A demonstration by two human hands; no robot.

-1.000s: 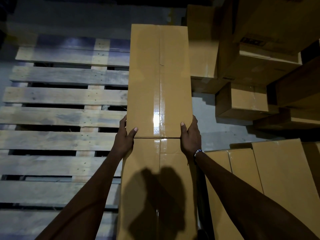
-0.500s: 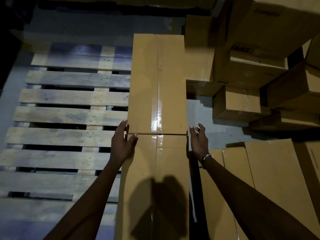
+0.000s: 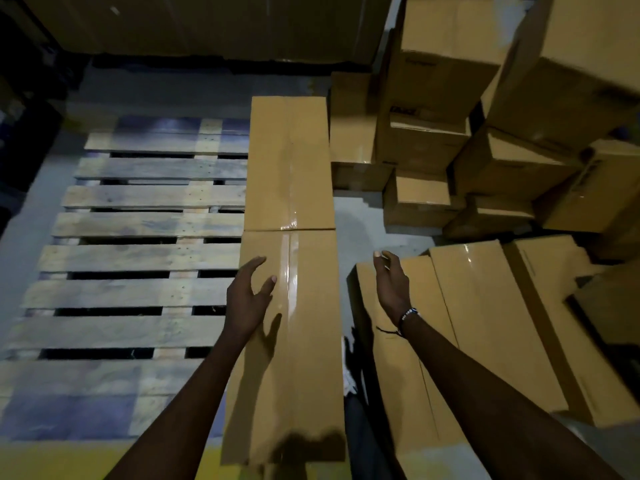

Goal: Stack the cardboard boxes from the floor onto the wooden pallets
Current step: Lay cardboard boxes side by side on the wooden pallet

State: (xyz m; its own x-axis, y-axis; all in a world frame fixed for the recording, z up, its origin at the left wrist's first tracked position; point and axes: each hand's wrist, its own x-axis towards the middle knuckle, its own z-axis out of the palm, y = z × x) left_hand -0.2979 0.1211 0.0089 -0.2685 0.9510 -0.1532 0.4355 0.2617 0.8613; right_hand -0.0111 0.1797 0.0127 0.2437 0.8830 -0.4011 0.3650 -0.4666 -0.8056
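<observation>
- Along the right edge of the wooden pallet [image 3: 138, 258], two long cardboard boxes lie end to end, their taped seams in one line: the far box [image 3: 289, 161] and the near box [image 3: 287, 341], touching at a thin joint.
- The left hand [image 3: 247, 299] hovers over the near box's left half, fingers spread and relaxed, thumb out, grasping nothing; its shadow falls on the cardboard just beside it.
- The right hand [image 3: 391, 284] is held in the air to the right of the near box, apart from it, fingers loosely bent and released, with nothing in it. A beaded bracelet [image 3: 408, 315] sits at that wrist.
- On the floor [image 3: 367, 223] to the right, flat long boxes [image 3: 485, 323] lie side by side under the right forearm.
- Further right and toward the far right corner, a loose pile of boxes [image 3: 485, 133] leans at mixed angles, some tilted against each other.
- The rest of the pallet's slats to the left are bare wood, with dark gaps between them.
- The scene is dim, and the print on the far boxes is too blurred to read.
</observation>
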